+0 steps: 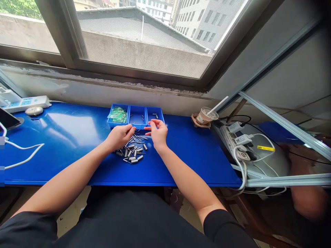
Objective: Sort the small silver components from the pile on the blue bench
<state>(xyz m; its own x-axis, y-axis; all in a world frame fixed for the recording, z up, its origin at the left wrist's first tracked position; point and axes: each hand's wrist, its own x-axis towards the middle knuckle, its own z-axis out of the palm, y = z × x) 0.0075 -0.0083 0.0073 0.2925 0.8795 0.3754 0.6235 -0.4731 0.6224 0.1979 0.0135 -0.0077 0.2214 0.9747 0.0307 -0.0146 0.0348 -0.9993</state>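
Note:
My left hand (121, 135) is closed in a pinch above the left side of a loose pile of small metal cylinders and pins (133, 151). Whatever its fingertips hold, if anything, is too small to make out. My right hand (159, 133) is just right of the pile, palm turned inward, with its fingers apart and nothing visible in them. Behind both hands stands a blue three-part bin (137, 126). Green pieces in clear plastic (118, 114) fill its left compartment. A few thin pins lie in the middle one, and small silver cylinders (155, 115) in the right one.
The blue tabletop (196, 155) runs below a window. A drink cup with a straw (204, 116) stands at the back right. Power strips (234, 141) with white plugs and cables are beyond the right edge. A mouse (34, 111) and another power strip (28, 103) lie far left.

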